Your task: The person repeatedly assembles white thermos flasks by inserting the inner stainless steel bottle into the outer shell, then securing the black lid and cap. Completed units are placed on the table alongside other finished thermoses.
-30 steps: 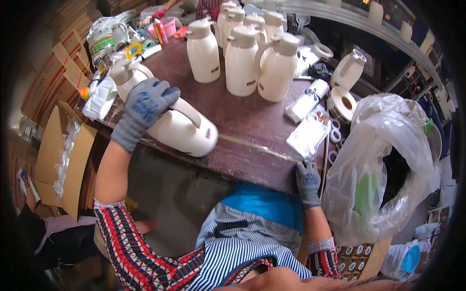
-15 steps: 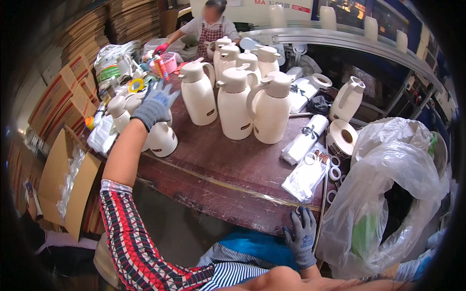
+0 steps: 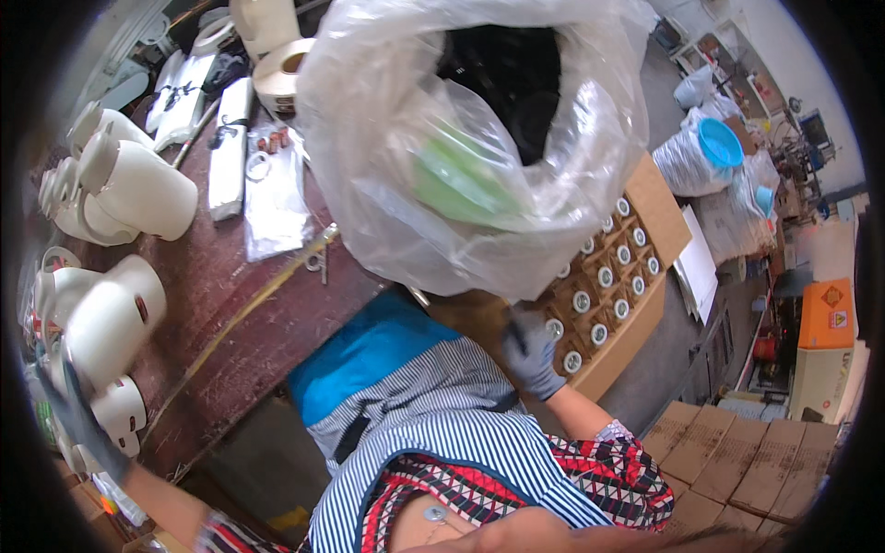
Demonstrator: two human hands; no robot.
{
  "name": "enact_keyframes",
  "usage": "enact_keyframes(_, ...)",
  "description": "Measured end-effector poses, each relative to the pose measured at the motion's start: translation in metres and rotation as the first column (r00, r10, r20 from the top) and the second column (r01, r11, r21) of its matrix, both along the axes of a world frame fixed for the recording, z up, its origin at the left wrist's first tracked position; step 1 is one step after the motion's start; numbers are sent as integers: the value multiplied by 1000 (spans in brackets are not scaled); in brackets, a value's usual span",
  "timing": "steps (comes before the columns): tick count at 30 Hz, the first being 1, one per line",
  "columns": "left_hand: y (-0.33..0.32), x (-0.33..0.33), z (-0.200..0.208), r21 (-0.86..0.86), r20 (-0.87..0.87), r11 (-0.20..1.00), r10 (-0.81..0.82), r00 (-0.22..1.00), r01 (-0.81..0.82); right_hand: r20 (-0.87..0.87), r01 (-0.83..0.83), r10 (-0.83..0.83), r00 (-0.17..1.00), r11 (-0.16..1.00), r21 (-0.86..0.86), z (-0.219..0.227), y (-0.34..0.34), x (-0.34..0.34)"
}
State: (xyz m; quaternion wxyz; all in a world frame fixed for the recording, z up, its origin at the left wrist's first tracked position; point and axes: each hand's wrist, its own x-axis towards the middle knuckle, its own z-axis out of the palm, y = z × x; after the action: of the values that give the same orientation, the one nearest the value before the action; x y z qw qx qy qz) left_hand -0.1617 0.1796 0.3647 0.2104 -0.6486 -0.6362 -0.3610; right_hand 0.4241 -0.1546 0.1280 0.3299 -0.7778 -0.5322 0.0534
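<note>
At the far left, my left hand (image 3: 89, 431) in a grey glove is closed at the lid end of a cream vacuum jug (image 3: 114, 321). This jug tilts with its base away from the hand; motion blurs both. More cream jugs (image 3: 147, 189) stand behind it, and others (image 3: 120, 410) are close beside the hand. My right hand (image 3: 535, 358), also gloved, is at the near corner of a divided carton (image 3: 622, 336), its fingers loosely apart with nothing visible in them. Round silver-rimmed tops (image 3: 582, 301) show in the carton's compartments.
A large clear plastic bag (image 3: 369, 175) lines a container beside the dark red table (image 3: 267, 318). On the table lie wrapped white bundles (image 3: 230, 157), a tape roll (image 3: 275, 78) and a bag of small parts (image 3: 277, 198). Stacked cartons (image 3: 737, 456) are at right.
My view has swung to the right, bringing the divided carton into sight. My left hand has closed on a jug, which is now tilted. My right hand has moved from the table edge to the carton.
</note>
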Motion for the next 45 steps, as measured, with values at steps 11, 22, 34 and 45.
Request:
enact_keyframes(11,-225,115,-236,-128,988,716,32,151,686,253,146,38,967,731,-667,-155,-129,129)
enact_keyframes(22,-244,370,-121,-258,725,-84,-676,135,962,212,-296,354,911,919,-259,232,-60,111)
enact_keyframes(34,-255,389,-173,165,860,-140,-465,-212,976,-887,43,361,288,921,388,79,-52,32)
enact_keyframes(45,-240,360,-87,73,544,-94,-831,-119,993,-213,-278,282,936,959,46,1,-80,6)
